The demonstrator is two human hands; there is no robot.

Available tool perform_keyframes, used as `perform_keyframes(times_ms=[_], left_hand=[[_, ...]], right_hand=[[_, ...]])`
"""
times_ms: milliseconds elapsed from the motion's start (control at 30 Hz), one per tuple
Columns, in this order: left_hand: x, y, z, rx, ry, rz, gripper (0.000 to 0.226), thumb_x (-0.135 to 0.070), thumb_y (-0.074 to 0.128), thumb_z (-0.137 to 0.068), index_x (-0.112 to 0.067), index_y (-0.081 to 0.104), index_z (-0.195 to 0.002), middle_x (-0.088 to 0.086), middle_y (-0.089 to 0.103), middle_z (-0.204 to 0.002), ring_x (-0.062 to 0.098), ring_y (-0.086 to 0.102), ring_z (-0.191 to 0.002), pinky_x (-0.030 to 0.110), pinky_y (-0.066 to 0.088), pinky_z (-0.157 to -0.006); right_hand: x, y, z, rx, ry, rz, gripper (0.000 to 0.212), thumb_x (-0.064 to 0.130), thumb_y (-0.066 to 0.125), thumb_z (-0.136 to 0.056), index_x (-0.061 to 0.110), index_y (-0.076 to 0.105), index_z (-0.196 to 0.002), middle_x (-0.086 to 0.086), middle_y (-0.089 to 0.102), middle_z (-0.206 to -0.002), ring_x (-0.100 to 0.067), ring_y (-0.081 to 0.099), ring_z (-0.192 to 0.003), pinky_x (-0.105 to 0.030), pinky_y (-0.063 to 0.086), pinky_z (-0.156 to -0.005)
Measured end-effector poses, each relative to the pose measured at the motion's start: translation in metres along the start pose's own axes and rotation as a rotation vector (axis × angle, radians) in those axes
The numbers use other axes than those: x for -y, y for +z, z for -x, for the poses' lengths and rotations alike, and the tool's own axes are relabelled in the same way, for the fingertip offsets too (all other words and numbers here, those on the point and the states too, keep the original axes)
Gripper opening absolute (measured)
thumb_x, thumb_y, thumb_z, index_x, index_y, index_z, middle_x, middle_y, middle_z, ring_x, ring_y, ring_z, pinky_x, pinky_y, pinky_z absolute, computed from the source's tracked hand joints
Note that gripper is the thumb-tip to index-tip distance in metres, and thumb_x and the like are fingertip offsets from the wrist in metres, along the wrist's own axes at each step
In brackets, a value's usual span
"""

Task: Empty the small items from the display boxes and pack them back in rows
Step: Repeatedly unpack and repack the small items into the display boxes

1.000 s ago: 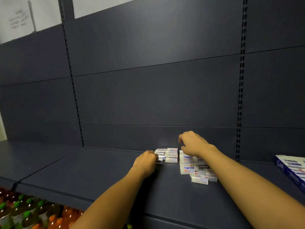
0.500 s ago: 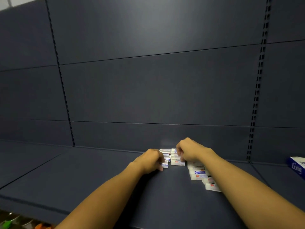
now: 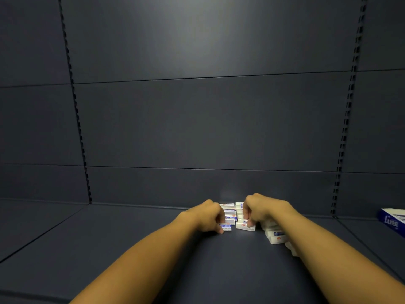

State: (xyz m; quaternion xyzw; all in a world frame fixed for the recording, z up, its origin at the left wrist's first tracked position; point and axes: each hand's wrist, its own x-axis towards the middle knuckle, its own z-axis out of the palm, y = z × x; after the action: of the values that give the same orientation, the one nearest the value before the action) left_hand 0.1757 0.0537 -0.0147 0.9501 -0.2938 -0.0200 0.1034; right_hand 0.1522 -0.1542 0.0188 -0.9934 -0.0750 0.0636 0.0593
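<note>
Gripped between curled fingers of left hand (image 3: 205, 217) and right hand (image 3: 260, 209): small packs (image 3: 230, 216), stacked in two columns on dark shelf (image 3: 131, 238). Loose packs (image 3: 276, 235) were scattered beside right wrist. Blue box (image 3: 392, 221) was noted far right.

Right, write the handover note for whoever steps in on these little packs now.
Left hand: fingers curled on the front pack of the left column of small packs.
Right hand: fingers curled on the right column beside it.
Both columns sit on the shelf near the back panel, roughly parallel with a narrow gap.
Loose packs lie in a jumble under the right forearm.
Display box sits at the far right edge, only partly in view.
Done: packs are out and two columns formed.
Left: line up the loose ones, pack all into the box.
</note>
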Motion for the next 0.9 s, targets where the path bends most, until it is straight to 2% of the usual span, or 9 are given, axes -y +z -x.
perform_keyframes(times_ms=[233,333,467,733,900], left_hand=[[0.005,-0.003,0.006,0.005,0.039,-0.001,0.032,-0.029,0.080,-0.084,-0.016,0.070,-0.112,0.002,0.064,-0.112,0.021,0.061,-0.100,0.036,0.054,-0.089],[0.007,-0.007,0.008,0.015,0.045,-0.022,0.036,-0.029,0.080,-0.084,-0.014,0.069,-0.114,0.005,0.064,-0.115,0.023,0.062,-0.101,0.038,0.054,-0.090],[0.011,-0.012,0.011,0.012,0.042,-0.024,0.035,-0.030,0.080,-0.083,-0.014,0.069,-0.113,0.006,0.064,-0.115,0.024,0.062,-0.100,0.039,0.055,-0.090],[0.018,-0.010,0.017,0.019,0.056,-0.002,0.032,-0.028,0.079,-0.085,-0.016,0.069,-0.112,0.002,0.063,-0.114,0.021,0.062,-0.101,0.037,0.054,-0.090],[0.024,-0.012,0.021,0.010,0.068,0.018,0.024,-0.026,0.079,-0.085,-0.019,0.070,-0.106,-0.005,0.058,-0.101,0.018,0.059,-0.093,0.031,0.051,-0.082]], right_hand=[[0.013,-0.002,0.010,0.107,0.040,0.002,0.030,0.029,0.087,-0.075,0.021,0.074,-0.101,0.006,0.067,-0.098,-0.017,0.065,-0.096,-0.035,0.054,-0.092],[0.015,0.000,0.013,0.093,0.014,-0.020,0.020,0.027,0.081,-0.083,0.020,0.076,-0.101,0.008,0.068,-0.093,-0.012,0.063,-0.089,-0.030,0.053,-0.087],[0.015,0.002,0.017,0.068,0.028,-0.023,0.019,0.023,0.080,-0.084,0.019,0.076,-0.102,0.002,0.071,-0.103,-0.016,0.066,-0.098,-0.034,0.054,-0.093],[0.023,-0.004,0.024,0.139,0.072,-0.037,0.020,0.024,0.086,-0.075,0.019,0.078,-0.092,0.003,0.076,-0.096,-0.015,0.069,-0.098,-0.038,0.055,-0.095],[0.024,-0.002,0.025,0.171,0.082,-0.062,0.017,0.025,0.083,-0.080,0.018,0.078,-0.095,0.000,0.076,-0.098,-0.016,0.070,-0.099,-0.035,0.056,-0.095]])
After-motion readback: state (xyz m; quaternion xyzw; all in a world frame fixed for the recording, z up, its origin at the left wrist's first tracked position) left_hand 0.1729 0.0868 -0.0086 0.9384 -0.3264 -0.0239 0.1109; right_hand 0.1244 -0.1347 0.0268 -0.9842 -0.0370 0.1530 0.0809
